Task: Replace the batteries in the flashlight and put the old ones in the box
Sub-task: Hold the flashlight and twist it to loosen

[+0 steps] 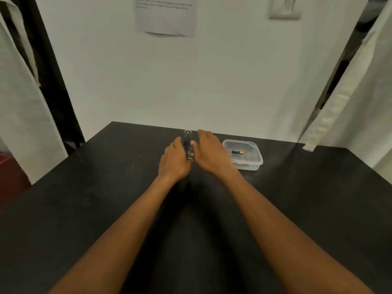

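Observation:
A slim black flashlight [187, 139] stands roughly upright near the far edge of the dark table [106, 198]. My left hand [175, 162] is wrapped around its lower body. My right hand [212, 154] hovers just to the right of it, fingers spread and flat, its thumb close to the flashlight's side. To the right sits a clear plastic box [252, 164] with a black-and-copper battery [238, 152] lying inside. The flashlight's bottom end is hidden by my left hand.
A white wall rises right behind the table's far edge, with a paper sheet [166, 15] taped high up. White cloth hangs at both sides. A red object [8, 177] sits low at the left, beyond the table edge.

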